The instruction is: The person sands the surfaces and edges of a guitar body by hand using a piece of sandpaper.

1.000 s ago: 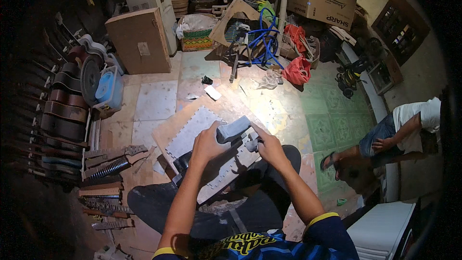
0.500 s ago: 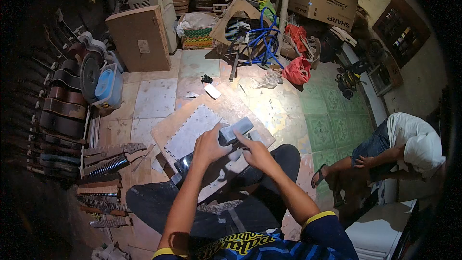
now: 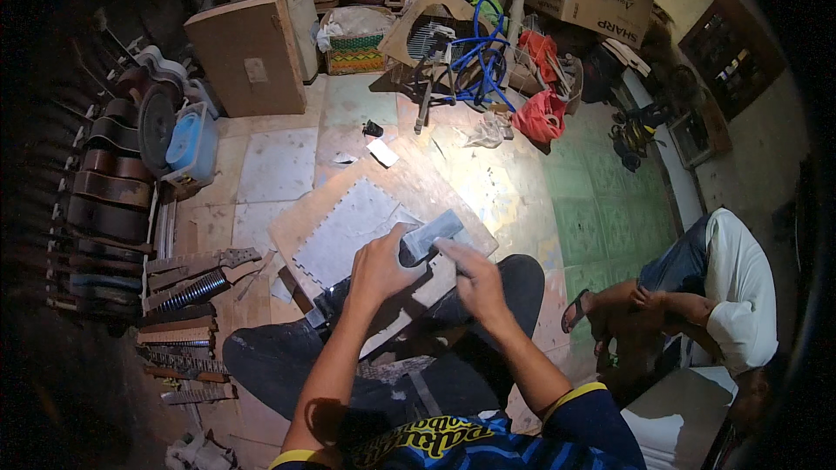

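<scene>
Grey block (image 3: 437, 233), grasped by left hand (image 3: 381, 266), could be dropped if loosened; closure of right hand (image 3: 477, 280) cannot be determined.

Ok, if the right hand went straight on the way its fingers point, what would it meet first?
Most likely the grey block in the left hand: the fingertips of the right hand look right at the block's near edge, though whether they touch is unclear from this one view.
</scene>
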Motion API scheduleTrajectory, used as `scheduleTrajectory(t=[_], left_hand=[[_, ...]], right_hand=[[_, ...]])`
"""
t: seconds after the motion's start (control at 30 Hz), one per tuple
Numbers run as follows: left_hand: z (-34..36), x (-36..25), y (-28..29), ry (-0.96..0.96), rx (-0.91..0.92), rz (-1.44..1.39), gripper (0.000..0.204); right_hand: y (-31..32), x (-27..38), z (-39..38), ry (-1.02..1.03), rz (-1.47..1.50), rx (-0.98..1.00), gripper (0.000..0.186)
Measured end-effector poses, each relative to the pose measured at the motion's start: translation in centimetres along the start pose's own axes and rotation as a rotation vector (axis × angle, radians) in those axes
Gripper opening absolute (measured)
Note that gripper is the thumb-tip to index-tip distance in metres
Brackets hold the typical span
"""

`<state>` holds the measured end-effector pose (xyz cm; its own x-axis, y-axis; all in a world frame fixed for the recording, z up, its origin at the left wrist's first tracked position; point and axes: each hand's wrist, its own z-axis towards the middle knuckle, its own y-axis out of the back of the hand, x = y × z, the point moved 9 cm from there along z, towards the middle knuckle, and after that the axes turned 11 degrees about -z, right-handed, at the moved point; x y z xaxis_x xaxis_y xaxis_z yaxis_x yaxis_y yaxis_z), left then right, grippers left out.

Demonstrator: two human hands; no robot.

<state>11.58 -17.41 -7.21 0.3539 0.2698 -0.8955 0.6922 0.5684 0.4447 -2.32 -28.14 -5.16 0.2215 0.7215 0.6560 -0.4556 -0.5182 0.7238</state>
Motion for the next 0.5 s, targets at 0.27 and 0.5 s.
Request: scheduleTrajectory(t=[0.27,0.5], left_hand=[[0.0,-0.2,0.4,0.024,-0.019,-0.016,0.057],[0.4,0.4,0.4,0.081,-0.006,0.007,0.056]], right_hand=[[-2.0,2.9,-0.6,0.037,0.037,0.09,0.076],[-2.5,2.7,-0.1,-0.026,0.134,0.145,0.075]])
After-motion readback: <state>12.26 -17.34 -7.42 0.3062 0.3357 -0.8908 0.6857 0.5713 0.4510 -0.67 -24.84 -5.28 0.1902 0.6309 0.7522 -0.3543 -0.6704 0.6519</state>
